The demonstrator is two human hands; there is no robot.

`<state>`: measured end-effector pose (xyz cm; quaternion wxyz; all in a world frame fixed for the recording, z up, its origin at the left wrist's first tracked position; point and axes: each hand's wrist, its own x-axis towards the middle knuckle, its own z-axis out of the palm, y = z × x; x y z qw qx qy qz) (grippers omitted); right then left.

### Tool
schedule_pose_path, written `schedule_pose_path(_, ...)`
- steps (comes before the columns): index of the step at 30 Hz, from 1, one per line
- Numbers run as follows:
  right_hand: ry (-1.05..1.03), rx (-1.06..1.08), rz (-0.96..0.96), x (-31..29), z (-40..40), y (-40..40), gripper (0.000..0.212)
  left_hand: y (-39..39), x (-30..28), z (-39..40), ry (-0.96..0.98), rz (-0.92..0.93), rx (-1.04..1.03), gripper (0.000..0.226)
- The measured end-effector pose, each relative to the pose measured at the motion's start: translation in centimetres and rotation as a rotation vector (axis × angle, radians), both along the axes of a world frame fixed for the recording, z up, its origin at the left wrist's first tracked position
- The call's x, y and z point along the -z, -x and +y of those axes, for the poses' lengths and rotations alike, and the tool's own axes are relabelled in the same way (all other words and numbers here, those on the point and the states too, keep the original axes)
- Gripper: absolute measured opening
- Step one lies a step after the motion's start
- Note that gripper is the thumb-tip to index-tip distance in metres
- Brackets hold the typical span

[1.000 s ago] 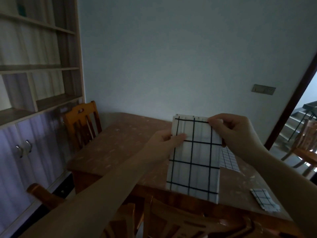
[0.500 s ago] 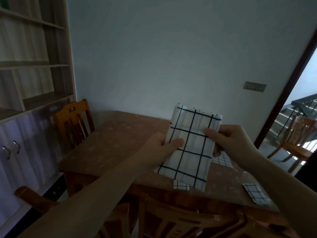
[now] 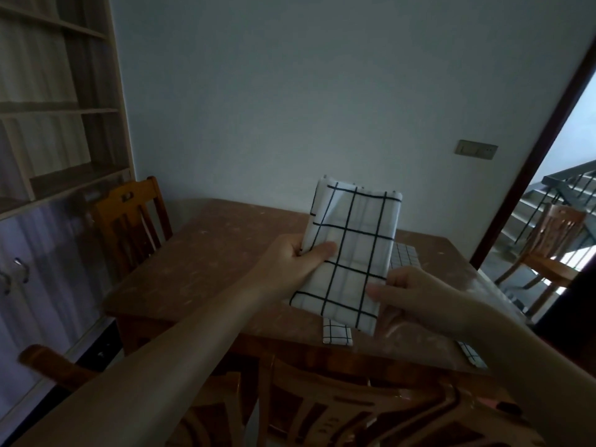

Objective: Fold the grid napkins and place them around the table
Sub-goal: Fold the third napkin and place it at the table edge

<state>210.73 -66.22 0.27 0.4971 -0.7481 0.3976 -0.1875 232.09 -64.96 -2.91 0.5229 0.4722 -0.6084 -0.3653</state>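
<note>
- White cloth crossed with black lines: the grid napkin (image 3: 351, 250) we hold is folded into a tall rectangle and raised above the near part of the wooden table (image 3: 206, 253), its top edge tipped away from us.
- Our left hand (image 3: 300, 256) grips the napkin's left edge, thumb pressed across the front of the fabric.
- Our right hand (image 3: 409, 288) pinches its lower right edge, thumb on the front, fingers curled behind.
- Just below the held cloth, a small folded napkin (image 3: 337, 332) lies near the table's front edge.
- A fine-checked napkin (image 3: 404, 256) lies flat on the table behind the held one, partly hidden by it.
- Another napkin (image 3: 471, 353) peeks out by our right forearm at the table's near right edge.
- Wooden chairs stand around: one chair (image 3: 129, 217) on the left side, another chair back (image 3: 322, 408) right in front of us.
</note>
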Motion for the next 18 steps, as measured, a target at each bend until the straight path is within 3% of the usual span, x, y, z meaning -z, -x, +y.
schedule_pose_path(8, -0.010, -0.044, 0.099, 2.2, 0.2, 0.1, 0.036, -0.5, 0.1, -0.6, 0.054, -0.053, 0.000, 0.046)
schedule_pose_path(10, 0.002, -0.056, 0.101, 2.3, 0.3, 0.0, 0.027, -0.9, 0.4, -0.8, 0.055, -0.080, 0.017, 0.049)
schedule_pose_path(15, -0.004, -0.080, 0.161, 2.2, -0.2, -0.5, 0.034, -1.3, 1.1, -1.1, 0.006, -0.040, 0.014, 0.027)
schedule_pose_path(18, -0.005, 0.108, 0.004, 2.2, -1.5, -1.3, 0.049, -1.5, 1.9, -0.8, -0.122, 0.026, 0.132, 0.018)
